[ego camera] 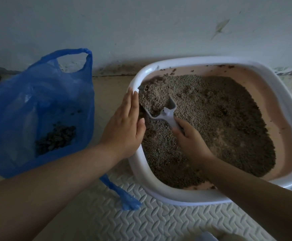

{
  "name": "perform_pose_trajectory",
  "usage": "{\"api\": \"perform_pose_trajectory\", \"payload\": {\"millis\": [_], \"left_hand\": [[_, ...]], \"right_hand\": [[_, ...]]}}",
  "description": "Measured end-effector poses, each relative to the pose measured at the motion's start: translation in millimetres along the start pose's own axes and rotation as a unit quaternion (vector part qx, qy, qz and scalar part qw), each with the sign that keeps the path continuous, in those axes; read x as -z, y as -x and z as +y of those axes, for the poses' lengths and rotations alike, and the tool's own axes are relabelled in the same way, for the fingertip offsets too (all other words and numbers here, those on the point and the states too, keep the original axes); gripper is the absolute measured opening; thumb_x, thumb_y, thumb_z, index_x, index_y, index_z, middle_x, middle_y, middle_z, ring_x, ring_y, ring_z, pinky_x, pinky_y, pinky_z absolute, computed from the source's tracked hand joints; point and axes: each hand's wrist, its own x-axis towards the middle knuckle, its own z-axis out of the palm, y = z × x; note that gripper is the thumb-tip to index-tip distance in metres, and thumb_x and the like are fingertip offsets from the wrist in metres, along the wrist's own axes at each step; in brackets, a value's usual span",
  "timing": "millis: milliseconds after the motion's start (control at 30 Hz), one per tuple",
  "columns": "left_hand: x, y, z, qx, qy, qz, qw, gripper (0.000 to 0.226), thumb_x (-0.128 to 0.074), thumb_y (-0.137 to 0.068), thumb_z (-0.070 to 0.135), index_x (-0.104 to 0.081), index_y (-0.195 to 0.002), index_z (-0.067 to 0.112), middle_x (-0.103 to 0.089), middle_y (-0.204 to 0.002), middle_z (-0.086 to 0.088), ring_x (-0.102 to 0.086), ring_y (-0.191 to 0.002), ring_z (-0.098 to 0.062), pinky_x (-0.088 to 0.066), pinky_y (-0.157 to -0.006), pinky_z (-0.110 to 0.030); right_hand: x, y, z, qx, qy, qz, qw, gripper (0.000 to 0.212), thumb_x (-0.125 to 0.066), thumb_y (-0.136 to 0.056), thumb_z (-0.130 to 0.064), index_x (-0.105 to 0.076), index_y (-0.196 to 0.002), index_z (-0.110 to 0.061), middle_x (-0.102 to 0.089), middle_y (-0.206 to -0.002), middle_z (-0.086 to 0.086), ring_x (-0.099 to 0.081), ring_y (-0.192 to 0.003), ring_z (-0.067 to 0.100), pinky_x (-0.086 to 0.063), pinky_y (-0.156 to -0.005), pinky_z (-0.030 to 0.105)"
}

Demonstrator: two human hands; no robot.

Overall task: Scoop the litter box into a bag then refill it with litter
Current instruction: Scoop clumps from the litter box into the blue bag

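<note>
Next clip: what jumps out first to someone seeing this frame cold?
The big white litter box fills the right half, its grey litter heaped in the middle with pink floor showing at the edges. In its near-left corner the right hand grips a white scoop loaded with litter, while the left hand presses flat against the rim. On the floor to the left sits an open blue bag with dark clumps inside.

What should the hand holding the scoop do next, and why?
Probably lift the scoop and carry it left, over the litter box rim, into the blue bag. The right hand grips its handle, the scoop looks full of litter, the left hand lies flat on that rim, and the bag stands open with dark clumps already inside.
</note>
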Motion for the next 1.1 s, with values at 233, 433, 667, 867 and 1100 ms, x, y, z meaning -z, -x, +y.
{"api": "perform_pose_trajectory", "payload": {"millis": [233,433,667,867,1100], "left_hand": [[-0.1,-0.6,3.7,0.009,-0.013,0.000,1.000,0.072,-0.026,-0.092,0.036,0.011,-0.150,0.014,0.015,-0.158,-0.006,-0.021,-0.142,-0.029,-0.034,-0.107,-0.039],[0.1,-0.9,4.3,0.012,-0.025,0.002,1.000,0.071,-0.030,-0.092,0.031,0.005,-0.151,0.012,0.012,-0.159,-0.006,-0.024,-0.141,-0.031,-0.038,-0.102,-0.041],[2.0,-0.5,2.7,0.011,-0.027,-0.001,1.000,0.071,-0.028,-0.092,0.033,0.006,-0.151,0.013,0.013,-0.159,-0.006,-0.021,-0.142,-0.030,-0.039,-0.102,-0.042],[2.6,-0.3,3.5,0.018,-0.022,-0.007,1.000,0.072,-0.033,-0.094,0.031,0.008,-0.150,0.014,0.015,-0.158,-0.005,-0.019,-0.143,-0.029,-0.038,-0.105,-0.042],[1.7,-1.2,3.1,0.016,-0.023,-0.005,1.000,0.071,-0.034,-0.094,0.030,0.006,-0.151,0.013,0.015,-0.158,-0.005,-0.022,-0.141,-0.030,-0.038,-0.102,-0.042]], "right_hand": [[46.2,20.6,9.3,-0.018,0.020,0.080,0.996,0.042,-0.047,-0.099,-0.024,-0.043,-0.140,-0.022,-0.048,-0.073,-0.019,-0.043,-0.056,-0.005,-0.034,-0.051,0.011],[69.9,41.1,-2.2,0.003,0.048,0.093,0.994,0.043,-0.051,-0.097,-0.021,-0.046,-0.139,-0.020,-0.052,-0.078,-0.020,-0.051,-0.055,-0.009,-0.038,-0.051,0.007],[76.3,58.3,-7.7,0.005,0.049,0.082,0.995,0.038,-0.052,-0.096,-0.020,-0.050,-0.133,-0.025,-0.053,-0.053,-0.028,-0.043,-0.043,-0.001,-0.032,-0.045,0.010],[76.7,68.3,-7.0,0.002,0.041,0.096,0.995,0.038,-0.053,-0.095,-0.019,-0.052,-0.131,-0.030,-0.057,-0.057,-0.020,-0.037,-0.043,0.005,-0.031,-0.043,0.018],[77.5,79.6,-7.4,0.000,0.031,0.104,0.994,0.037,-0.054,-0.094,-0.023,-0.055,-0.130,-0.031,-0.061,-0.065,-0.011,-0.041,-0.050,0.013,-0.035,-0.049,0.026]]}}
